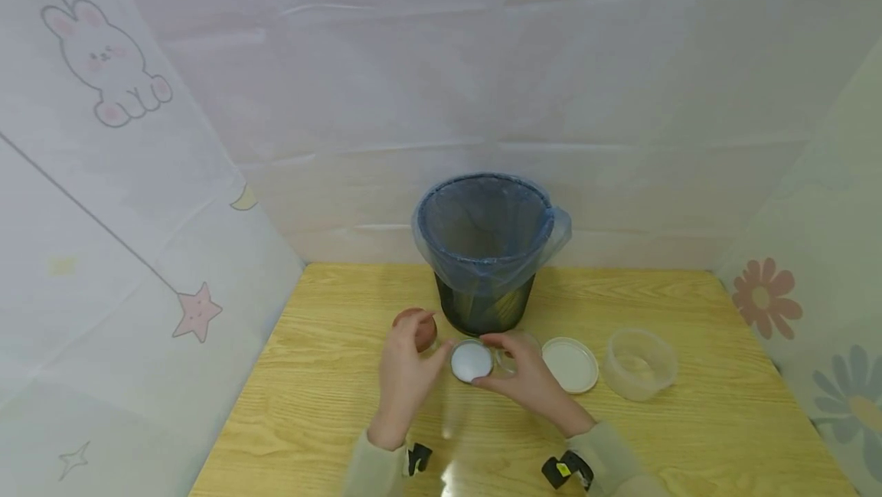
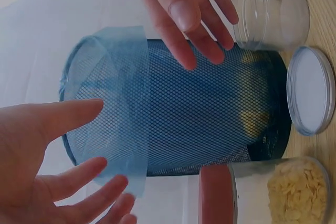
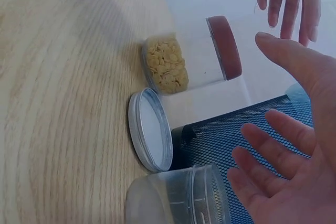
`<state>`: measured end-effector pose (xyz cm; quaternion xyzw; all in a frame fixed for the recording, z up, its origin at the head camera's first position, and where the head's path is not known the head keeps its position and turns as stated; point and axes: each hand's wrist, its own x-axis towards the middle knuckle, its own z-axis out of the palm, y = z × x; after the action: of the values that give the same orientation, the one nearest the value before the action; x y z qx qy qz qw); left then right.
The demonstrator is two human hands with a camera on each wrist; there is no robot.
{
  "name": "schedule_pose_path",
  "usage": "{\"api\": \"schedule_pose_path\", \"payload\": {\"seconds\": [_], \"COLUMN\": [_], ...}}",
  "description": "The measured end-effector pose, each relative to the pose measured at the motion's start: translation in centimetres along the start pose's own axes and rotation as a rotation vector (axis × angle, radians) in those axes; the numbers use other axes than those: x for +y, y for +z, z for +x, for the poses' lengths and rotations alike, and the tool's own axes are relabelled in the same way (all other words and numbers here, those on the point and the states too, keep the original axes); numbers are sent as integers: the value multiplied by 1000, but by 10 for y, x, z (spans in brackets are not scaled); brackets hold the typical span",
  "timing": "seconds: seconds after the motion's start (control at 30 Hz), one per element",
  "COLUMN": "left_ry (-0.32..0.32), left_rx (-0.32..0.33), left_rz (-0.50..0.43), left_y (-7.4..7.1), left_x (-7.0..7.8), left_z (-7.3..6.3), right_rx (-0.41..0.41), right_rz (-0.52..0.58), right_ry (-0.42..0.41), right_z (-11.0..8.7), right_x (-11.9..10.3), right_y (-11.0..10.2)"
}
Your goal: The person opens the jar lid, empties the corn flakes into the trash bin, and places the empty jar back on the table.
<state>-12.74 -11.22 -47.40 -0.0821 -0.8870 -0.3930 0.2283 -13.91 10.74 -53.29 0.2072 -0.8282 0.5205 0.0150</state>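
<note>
A silver-rimmed screw lid with a white inside (image 1: pixel 472 361) lies on the table, its white side up. My left hand (image 1: pixel 406 374) hovers to its left, near a clear jar of cereal flakes (image 3: pixel 167 66) that wears a red lid (image 2: pixel 218 195). To the right is my right hand (image 1: pixel 529 380), which partly hides an uncovered clear jar (image 2: pixel 278 17) in the head view. Both wrist views show the two hands raised with fingers spread, apart from the lid and holding nothing.
Behind the lid stands a dark mesh bin (image 1: pixel 482 313) lined with a blue plastic bag (image 1: pixel 482 275). A round white lid (image 1: pixel 570 365) and a translucent round container (image 1: pixel 639 367) sit to the right. Printed curtains hang behind and beside the wooden table (image 1: pixel 303 420).
</note>
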Motion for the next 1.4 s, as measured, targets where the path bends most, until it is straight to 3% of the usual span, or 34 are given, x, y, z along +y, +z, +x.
{"api": "schedule_pose_path", "payload": {"seconds": [0.23,0.57,0.87,1.4], "left_ry": [-59,-138,-241,-302], "left_rx": [64,42,-23,-35], "left_rz": [65,139,62,-57], "left_y": [-2,13,26,37], "left_x": [-10,-41,-66,-88], "left_z": [3,2,-1,3], "right_rx": [6,-16,0,-5], "right_rz": [-7,-55,-67,-41], "right_ry": [-6,30,64,77], "right_z": [1,1,3,7], "right_x": [-1,-1,-2,-3], "right_y": [4,13,16,20]}}
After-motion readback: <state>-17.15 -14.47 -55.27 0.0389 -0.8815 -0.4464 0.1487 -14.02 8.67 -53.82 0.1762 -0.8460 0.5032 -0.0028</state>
